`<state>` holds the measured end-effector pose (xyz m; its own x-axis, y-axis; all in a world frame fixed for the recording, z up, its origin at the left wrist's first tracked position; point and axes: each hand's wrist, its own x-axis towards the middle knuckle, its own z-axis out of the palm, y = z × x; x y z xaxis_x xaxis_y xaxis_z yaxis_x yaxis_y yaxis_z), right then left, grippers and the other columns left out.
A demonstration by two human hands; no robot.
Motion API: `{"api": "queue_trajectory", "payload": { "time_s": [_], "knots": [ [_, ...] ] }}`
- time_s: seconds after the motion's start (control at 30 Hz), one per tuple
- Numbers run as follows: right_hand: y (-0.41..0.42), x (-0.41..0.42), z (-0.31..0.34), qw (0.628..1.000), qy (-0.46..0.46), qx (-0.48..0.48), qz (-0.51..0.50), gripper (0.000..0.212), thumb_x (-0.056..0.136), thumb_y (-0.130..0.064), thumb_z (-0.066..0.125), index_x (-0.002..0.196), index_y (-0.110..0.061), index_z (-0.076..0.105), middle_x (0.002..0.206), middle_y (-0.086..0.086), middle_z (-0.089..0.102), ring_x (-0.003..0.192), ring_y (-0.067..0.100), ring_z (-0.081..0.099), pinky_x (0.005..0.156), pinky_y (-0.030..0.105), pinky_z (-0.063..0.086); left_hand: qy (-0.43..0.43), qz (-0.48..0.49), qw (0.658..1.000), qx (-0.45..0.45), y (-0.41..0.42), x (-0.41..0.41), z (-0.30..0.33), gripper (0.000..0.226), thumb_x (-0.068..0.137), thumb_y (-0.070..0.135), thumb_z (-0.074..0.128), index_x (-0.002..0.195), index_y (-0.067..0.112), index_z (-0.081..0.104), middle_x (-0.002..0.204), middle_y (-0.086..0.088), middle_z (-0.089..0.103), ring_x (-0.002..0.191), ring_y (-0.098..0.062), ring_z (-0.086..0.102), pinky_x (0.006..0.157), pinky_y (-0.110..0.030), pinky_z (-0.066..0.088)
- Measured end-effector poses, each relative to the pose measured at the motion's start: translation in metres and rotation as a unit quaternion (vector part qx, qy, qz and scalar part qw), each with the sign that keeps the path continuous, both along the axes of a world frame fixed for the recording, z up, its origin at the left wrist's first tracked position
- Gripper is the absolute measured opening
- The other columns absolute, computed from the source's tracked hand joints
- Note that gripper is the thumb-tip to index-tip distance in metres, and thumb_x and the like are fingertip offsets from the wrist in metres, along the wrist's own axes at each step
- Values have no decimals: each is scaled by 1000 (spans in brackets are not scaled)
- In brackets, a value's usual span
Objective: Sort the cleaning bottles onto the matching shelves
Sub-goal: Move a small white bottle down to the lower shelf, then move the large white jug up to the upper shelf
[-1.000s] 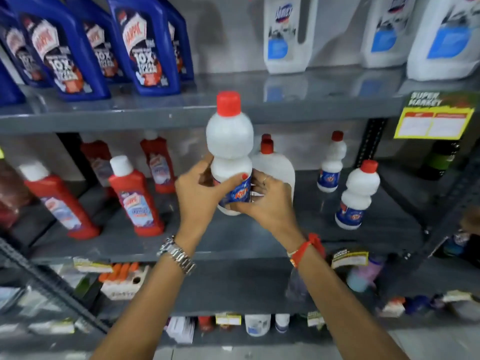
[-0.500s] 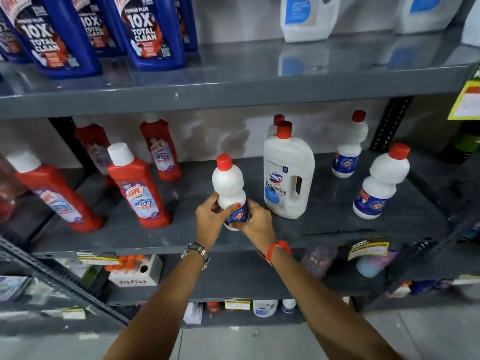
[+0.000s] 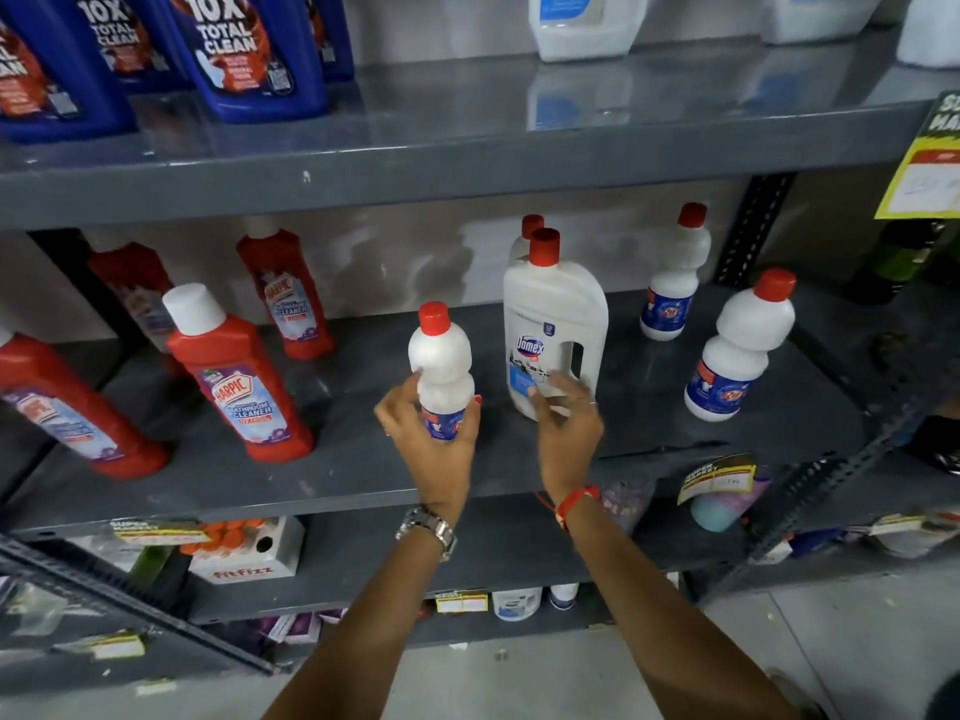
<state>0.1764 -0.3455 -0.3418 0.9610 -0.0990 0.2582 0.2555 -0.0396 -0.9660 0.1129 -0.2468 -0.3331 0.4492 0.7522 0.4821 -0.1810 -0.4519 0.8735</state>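
A small white bottle with a red cap (image 3: pixel 440 362) stands upright on the grey middle shelf (image 3: pixel 363 475). My left hand (image 3: pixel 434 449) is wrapped around its lower, blue-labelled part. My right hand (image 3: pixel 563 423) has its fingers spread in front of the base of a large white Domex jug (image 3: pixel 555 324); whether it touches the jug I cannot tell. Two more small white red-capped bottles (image 3: pixel 672 283) (image 3: pixel 740 350) stand at the right of the same shelf. Red Harpic bottles (image 3: pixel 236 376) fill its left side.
The upper shelf (image 3: pixel 467 148) carries blue Harpic bottles (image 3: pixel 244 49) on the left and white jugs (image 3: pixel 582 23) on the right. A yellow price tag (image 3: pixel 924 163) hangs at the right edge. Below sit a fitfizz box (image 3: pixel 249 556) and small items. A dark upright post (image 3: pixel 753 231) stands behind.
The small white bottle came down from in front of me onto the middle shelf. My right hand let go of it and moved right toward the Domex jug.
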Motion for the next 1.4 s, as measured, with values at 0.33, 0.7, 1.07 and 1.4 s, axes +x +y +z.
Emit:
{"api": "queue_trajectory", "payload": {
  "time_s": [0.33, 0.7, 1.07, 1.4],
  "knots": [
    [-39, 55, 13, 982, -6, -184, -44, 41, 84, -16, 61, 123, -11, 50, 117, 14, 65, 104, 31, 62, 87, 40, 51, 48, -283, 947, -141, -33, 78, 17, 70, 87, 14, 57, 143, 16, 15, 153, 1, 20, 135, -9, 28, 109, -23, 32],
    [-69, 80, 23, 981, 12, -180, 69, 34, 86, -6, 57, 120, -11, 54, 114, 14, 68, 105, 26, 63, 95, 40, 51, 82, -310, 942, -103, -24, 86, 14, 34, 90, 7, 51, 123, 2, 47, 115, -8, 61, 93, 3, 64, 73, -13, 52],
    [-115, -3, 21, 980, -52, -179, -63, 38, 87, -10, 58, 124, -6, 54, 108, 19, 70, 96, 30, 65, 79, 19, 43, 47, -333, 938, -88, -65, 11, 26, 36, 81, 8, 65, 116, 9, 60, 107, 4, 70, 104, -14, 66, 88, -32, 56],
    [-130, -64, 160, 958, -197, -49, -202, 36, 86, -16, 61, 122, -17, 58, 99, 21, 72, 88, 33, 68, 76, 43, 54, -148, -327, 933, -29, -106, -39, 165, 38, 78, 28, 65, 111, 9, 65, 101, -3, 72, 96, -21, 67, 86, -41, 55]
  ]
}}
